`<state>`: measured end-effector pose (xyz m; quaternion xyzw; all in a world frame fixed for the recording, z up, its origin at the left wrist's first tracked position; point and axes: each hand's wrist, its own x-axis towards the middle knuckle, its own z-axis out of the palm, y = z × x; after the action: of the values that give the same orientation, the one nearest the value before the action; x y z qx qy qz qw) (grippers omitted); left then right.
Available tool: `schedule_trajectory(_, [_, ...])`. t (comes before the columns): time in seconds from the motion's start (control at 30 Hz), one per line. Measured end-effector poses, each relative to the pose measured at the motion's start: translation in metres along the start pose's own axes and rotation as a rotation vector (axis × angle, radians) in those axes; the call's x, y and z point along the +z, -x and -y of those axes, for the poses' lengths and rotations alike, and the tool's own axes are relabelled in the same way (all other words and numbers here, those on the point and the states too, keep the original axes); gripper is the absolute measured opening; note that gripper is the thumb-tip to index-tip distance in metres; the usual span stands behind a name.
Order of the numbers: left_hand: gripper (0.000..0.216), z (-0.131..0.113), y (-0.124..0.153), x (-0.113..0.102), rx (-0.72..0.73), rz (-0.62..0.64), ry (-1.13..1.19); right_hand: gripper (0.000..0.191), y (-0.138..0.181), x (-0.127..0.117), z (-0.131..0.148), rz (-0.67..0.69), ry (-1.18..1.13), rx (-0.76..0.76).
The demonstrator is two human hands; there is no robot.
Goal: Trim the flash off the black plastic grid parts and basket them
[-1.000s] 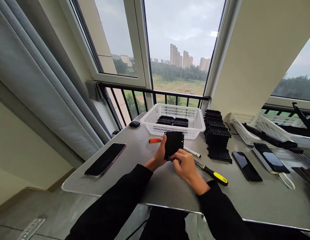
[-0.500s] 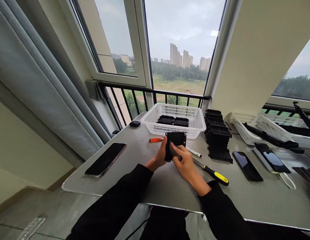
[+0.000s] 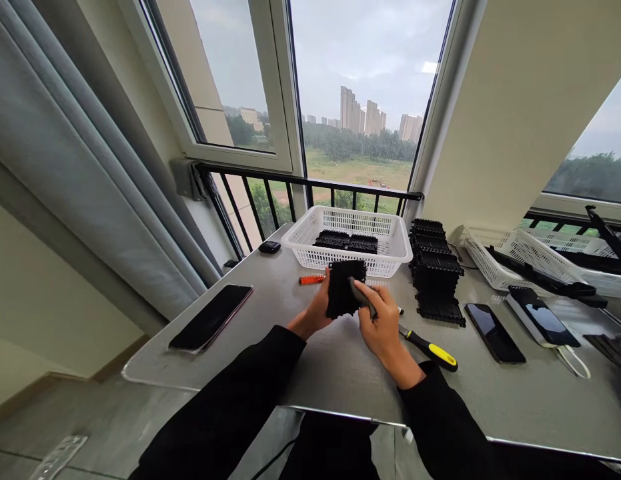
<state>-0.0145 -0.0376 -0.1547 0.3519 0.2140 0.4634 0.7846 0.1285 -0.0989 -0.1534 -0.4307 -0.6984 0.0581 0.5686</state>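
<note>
My left hand (image 3: 314, 312) is closed round the left edge of a black plastic part (image 3: 342, 288) with a notched rim, tilted up above the table. In my right hand (image 3: 383, 321) is a dark grey piece (image 3: 361, 297), its far end against the part's face; its kind I cannot make out. Behind the left hand lies an orange-handled tool (image 3: 311, 280), partly hidden. A file-like tool with a black and yellow handle (image 3: 433, 351) rests beside my right wrist, its blade partly covered by the hand.
A white basket (image 3: 348, 263) holding several black parts stands behind my hands. To its right is a stack of similar parts (image 3: 437, 272). Phones (image 3: 495, 332) lie at the right, a dark tablet-like device (image 3: 211, 318) at the left, and more white baskets (image 3: 495, 273) at the far right.
My right hand has slid right with the grey piece across the black part. The part has shifted slightly left and turned, still in my left hand.
</note>
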Motion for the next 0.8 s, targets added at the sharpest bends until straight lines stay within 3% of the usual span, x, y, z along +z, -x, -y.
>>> schedule_trajectory(0.07, [0.062, 0.004, -0.001, 0.0, -0.043, 0.017, -0.037, 0.058, -0.004, -0.003, 0.004, -0.01, 0.029, -0.059])
schedule_trajectory(0.17, [0.057, 0.008, 0.0, 0.002, -0.074, 0.002, -0.057, 0.061, -0.007, -0.004, 0.01, 0.099, 0.079, -0.141])
schedule_trajectory(0.37, [0.059, -0.009, 0.0, 0.001, 0.09, -0.102, 0.025, 0.05, 0.0, 0.003, 0.008, 0.362, 0.121, -0.208])
schedule_trajectory(0.43, [0.062, -0.015, 0.0, 0.001, 0.11, -0.11, 0.055, 0.043, 0.004, 0.005, 0.005, 0.393, 0.101, -0.234])
schedule_trajectory(0.67, [0.071, -0.003, 0.001, 0.003, 0.036, -0.051, -0.022, 0.056, 0.004, 0.006, 0.002, 0.034, -0.039, -0.117])
schedule_trajectory(0.8, [0.05, -0.003, 0.0, 0.006, 0.249, -0.09, -0.051, 0.052, -0.002, 0.004, 0.001, 0.039, -0.092, -0.029])
